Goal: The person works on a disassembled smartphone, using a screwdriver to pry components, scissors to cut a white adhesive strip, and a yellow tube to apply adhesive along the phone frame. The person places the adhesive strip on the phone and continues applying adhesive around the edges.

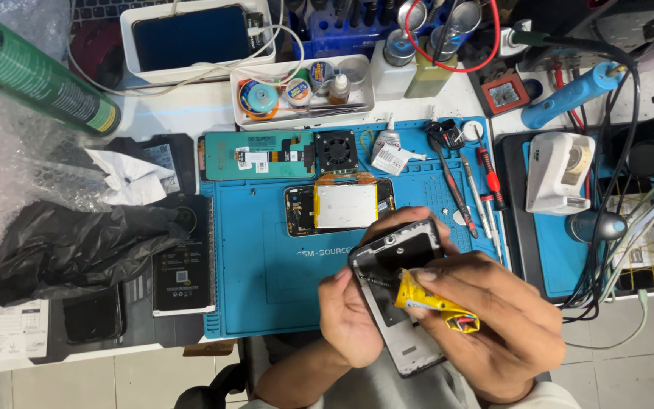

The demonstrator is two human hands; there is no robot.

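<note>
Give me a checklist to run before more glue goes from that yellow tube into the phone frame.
1. Phone frame held firmly by left hand: ok.
2. Yellow glue tube gripped in right hand: ok.
3. Nozzle tip resting on the frame's inner edge: cannot tell, too small to see.
4. Blue work mat bare beneath the hands: ok.
5. Open phone with battery lying clear of the frame: ok.
6. Screwdrivers out of the way on the mat's right: ok.

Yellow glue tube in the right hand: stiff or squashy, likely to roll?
The yellow tube looks crumpled and flattened, so probably soft and dents under the right hand. Likely light. Its flattened body probably won't roll.
</note>
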